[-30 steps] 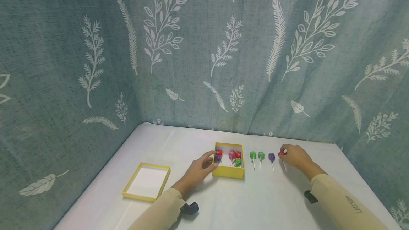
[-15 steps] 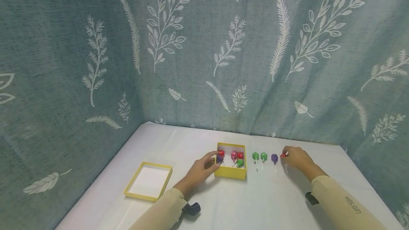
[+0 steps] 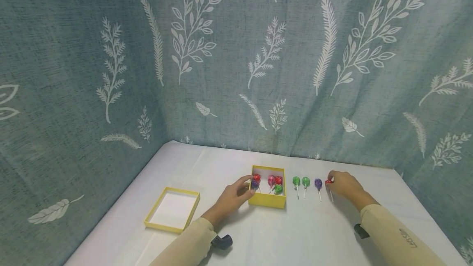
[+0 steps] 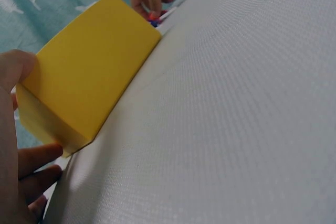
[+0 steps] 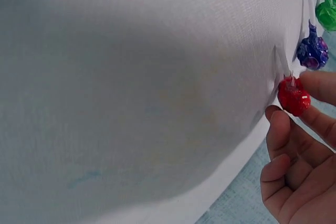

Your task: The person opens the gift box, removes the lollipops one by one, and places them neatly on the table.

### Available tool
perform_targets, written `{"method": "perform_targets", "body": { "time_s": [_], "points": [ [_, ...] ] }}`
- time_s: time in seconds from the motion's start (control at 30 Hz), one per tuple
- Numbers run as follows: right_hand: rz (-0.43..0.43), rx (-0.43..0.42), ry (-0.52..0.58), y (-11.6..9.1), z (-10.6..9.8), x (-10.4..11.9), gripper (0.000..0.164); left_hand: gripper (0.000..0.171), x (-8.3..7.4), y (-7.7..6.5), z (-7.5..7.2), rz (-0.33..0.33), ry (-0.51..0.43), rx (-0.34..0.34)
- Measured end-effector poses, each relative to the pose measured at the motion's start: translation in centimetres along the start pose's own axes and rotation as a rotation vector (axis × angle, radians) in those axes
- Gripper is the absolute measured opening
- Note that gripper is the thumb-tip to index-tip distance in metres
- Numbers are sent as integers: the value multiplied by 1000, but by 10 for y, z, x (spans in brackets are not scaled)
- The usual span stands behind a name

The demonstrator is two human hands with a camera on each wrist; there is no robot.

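Observation:
My left hand (image 3: 230,198) holds the left side of an open yellow box (image 3: 267,200), with the thumb at its front corner and fingers along the side. Several wrapped lollipops lie inside: red and purple ones at the left, a pink lollipop (image 3: 271,180), a red one and a green lollipop (image 3: 278,189) at the right. Over to the right, my right hand (image 3: 346,184) pinches a red lollipop (image 5: 293,98) by its wrapped head, its stick slanting towards me at the white cloth. Beside it lies a purple lollipop (image 5: 313,51), then two green lollipops (image 3: 306,181), making a row.
A shallow yellow-edged lid (image 3: 172,209), white inside, lies on the table at the left. White cloth (image 3: 281,237) covers the table. A blue-green curtain (image 3: 229,60) with white leaf prints hangs behind and along the sides.
The view has shifted slightly, so everything sits a little further right. Both hands stay in place, the left at the box and the right on the red lollipop.

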State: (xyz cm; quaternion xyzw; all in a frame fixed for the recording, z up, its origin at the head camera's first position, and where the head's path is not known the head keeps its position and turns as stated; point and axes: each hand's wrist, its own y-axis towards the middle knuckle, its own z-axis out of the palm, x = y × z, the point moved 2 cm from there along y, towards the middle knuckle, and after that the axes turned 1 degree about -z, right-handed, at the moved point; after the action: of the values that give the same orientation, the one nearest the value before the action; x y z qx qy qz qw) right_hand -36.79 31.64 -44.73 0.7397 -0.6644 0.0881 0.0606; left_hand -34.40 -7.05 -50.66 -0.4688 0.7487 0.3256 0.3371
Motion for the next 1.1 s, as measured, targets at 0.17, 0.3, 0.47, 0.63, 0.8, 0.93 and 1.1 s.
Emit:
{"method": "perform_targets", "body": {
  "time_s": [0.17,0.3,0.47,0.63,0.8,0.93,1.1],
  "points": [
    [12,20,9,0,0,-3,26,54,-1,0,0,-7,-2,6],
    [20,24,13,0,0,-5,30,54,-1,0,0,3,-11,8],
    [29,40,8,0,-5,-5,32,53,0,0,0,12,-9,7],
    [18,57,-8,0,-12,-4,32,54,1,1,0,15,-4,6],
    [-30,27,-23,-1,-18,-2,31,54,-1,0,0,15,0,9],
    [-75,7,-37,-2,-21,3,31,54,-2,-1,-1,8,5,14],
    [-154,-11,-52,-4,-22,16,28,54,-3,-1,-1,-2,11,14]
  ]
}}
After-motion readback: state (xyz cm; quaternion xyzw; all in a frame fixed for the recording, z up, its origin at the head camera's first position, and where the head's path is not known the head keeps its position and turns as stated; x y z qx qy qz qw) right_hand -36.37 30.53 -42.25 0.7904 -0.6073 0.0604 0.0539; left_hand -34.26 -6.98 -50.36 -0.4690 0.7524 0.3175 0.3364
